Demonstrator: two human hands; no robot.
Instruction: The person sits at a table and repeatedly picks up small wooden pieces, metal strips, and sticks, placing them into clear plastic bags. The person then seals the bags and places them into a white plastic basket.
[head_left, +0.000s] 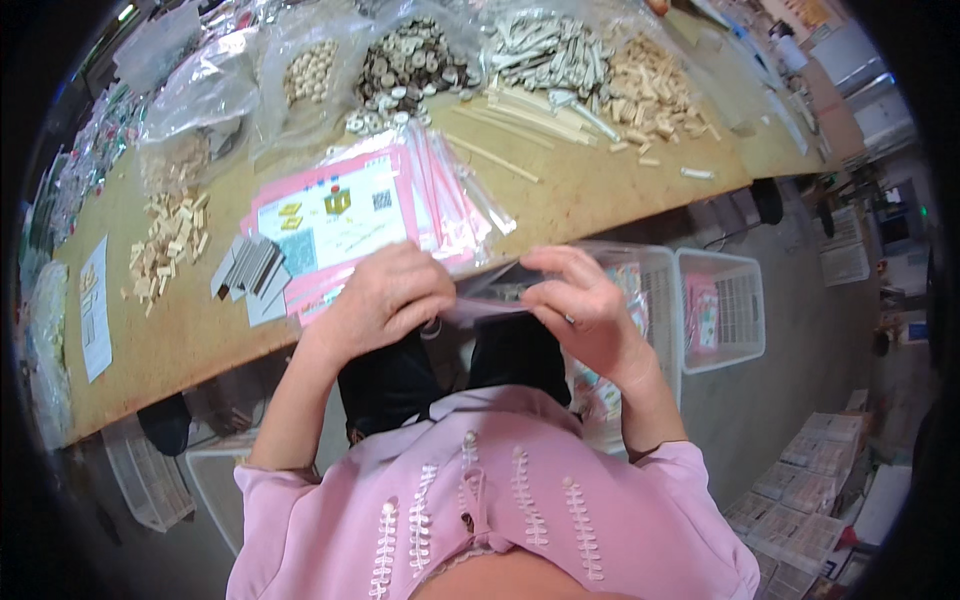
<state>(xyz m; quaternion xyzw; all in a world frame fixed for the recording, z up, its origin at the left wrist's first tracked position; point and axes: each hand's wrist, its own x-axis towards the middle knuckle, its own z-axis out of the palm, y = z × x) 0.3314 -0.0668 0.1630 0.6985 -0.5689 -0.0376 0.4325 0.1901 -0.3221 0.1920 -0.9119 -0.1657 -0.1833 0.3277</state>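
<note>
My left hand and my right hand pinch opposite sides of a clear plastic bag in front of my body, at the table's edge. What the bag holds cannot be told. Just beyond my left hand lies a stack of printed sheets with pink borders in clear bags. Left of the stack are fanned grey rectangular pieces and a pile of small wooden blocks. Behind it are round discs, wooden balls, thin wooden sticks, pale strip-like parts and short wooden pieces.
The table's front edge slants across the view. White plastic baskets with packets stand on the floor at right, others under the table at left. Flattened printed cardboard lies at lower right. An instruction sheet lies far left.
</note>
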